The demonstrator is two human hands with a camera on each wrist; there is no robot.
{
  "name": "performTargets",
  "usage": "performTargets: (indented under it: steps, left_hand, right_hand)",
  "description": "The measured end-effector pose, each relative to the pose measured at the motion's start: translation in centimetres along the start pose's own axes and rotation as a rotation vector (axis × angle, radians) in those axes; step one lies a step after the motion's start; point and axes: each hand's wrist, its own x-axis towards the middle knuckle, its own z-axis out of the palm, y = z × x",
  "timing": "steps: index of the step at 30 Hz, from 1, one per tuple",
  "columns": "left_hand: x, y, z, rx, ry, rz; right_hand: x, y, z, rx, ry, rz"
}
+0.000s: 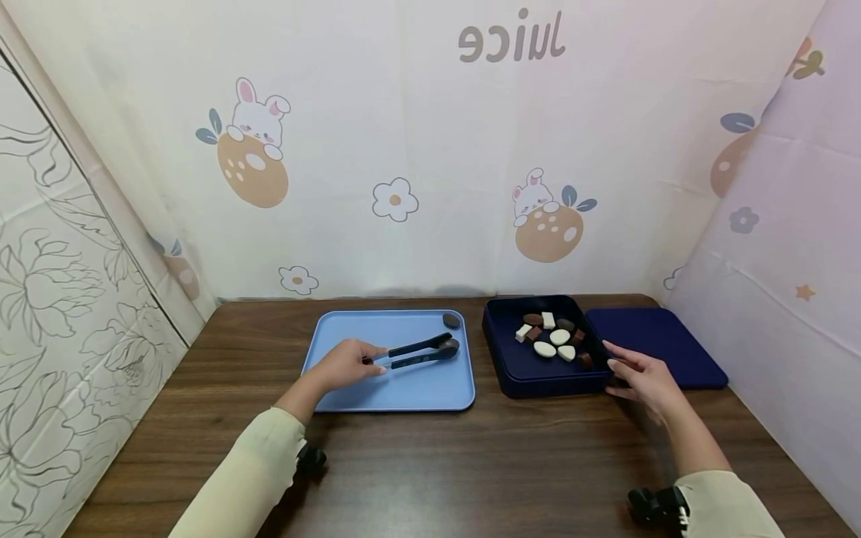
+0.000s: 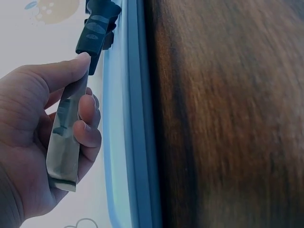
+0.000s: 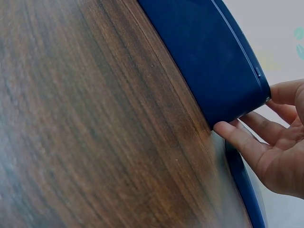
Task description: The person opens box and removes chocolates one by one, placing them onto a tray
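My left hand (image 1: 346,365) grips a pair of tongs (image 1: 424,359) by the metal handle, thumb on one side and curled fingers on the other. The black tongs tips are over the light blue tray (image 1: 377,327), around a dark chocolate partly hidden by them. Another dark chocolate (image 1: 451,320) lies near the tray's far right corner. My right hand (image 1: 646,379) touches the near right corner of a dark blue box (image 1: 538,387), fingers fairly straight against its side. Inside the box are several white and brown chocolates (image 1: 559,337).
A dark blue lid (image 1: 655,344) lies flat right of the box, close to the right-hand curtain. Behind the wooden table (image 1: 471,463) hangs a printed curtain (image 1: 444,149). The tray and box stand side by side with a narrow gap.
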Motion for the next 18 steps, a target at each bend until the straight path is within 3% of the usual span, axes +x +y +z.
performTargets:
  steps: [18]
  left_hand:
    - [0.37,-0.24,-0.19,-0.026,-0.008,0.016]
  right_hand:
    - [-0.03,-0.08,0.02,-0.007,-0.004,0.001]
